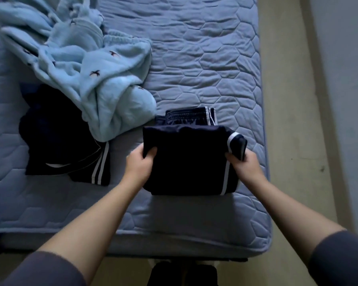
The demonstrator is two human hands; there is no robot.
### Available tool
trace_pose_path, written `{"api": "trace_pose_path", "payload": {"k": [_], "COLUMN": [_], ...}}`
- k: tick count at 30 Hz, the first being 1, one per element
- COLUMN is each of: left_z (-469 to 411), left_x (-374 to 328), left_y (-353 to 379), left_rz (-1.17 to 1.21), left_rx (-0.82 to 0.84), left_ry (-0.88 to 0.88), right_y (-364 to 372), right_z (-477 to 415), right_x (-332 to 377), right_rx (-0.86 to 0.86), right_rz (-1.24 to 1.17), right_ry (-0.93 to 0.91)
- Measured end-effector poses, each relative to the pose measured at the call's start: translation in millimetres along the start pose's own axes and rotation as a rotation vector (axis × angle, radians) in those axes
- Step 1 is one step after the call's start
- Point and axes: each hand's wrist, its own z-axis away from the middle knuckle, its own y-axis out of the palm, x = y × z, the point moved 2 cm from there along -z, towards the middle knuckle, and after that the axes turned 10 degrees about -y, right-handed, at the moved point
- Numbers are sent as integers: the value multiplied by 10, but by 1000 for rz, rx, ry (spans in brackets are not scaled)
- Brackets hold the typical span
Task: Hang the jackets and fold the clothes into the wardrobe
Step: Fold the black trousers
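The folded navy garment point(186, 162) lies centre-right, close to the bed's point(205, 58) right and near edges. The left hand point(140, 162) and right hand point(244, 164) each grip one side, fingers curled. Open quilting fills the upper right. At left lie one second navy garment point(66, 141) and one pale blue fleece heap point(87, 69).

The person wears a dark grey, soft-looking top. Its left sleeve point(46, 269) fills the corner at about 7 o'clock and its right sleeve point(343, 259) the corner at about 4 o'clock, each ending in a rounded, slightly fuzzy edge near the elbow. Beyond the sleeves the left forearm point(95, 219) and right forearm point(281, 205) are uncovered, and the left hand point(140, 162) and right hand point(245, 164) are bare. At 6 o'clock is a dark garment point(182, 273), possibly trousers, too dim to tell.
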Motion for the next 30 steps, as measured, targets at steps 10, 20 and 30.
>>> {"api": "trace_pose_path", "payload": {"k": [10, 20, 30], "left_z": [-1125, -1273, -1104], "left_x": [-211, 42, 103], "left_y": [448, 561, 435], "left_rz": [-237, -275, 92], "left_rx": [-339, -293, 509], "left_ry": [-89, -310, -539], "right_y": [515, 508, 433], "right_z": [-1296, -1347, -893], "right_x": [-148, -436, -422], "right_rx": [-227, -48, 350], "right_rz": [274, 148, -401], "right_ry": [-78, 258, 515]}}
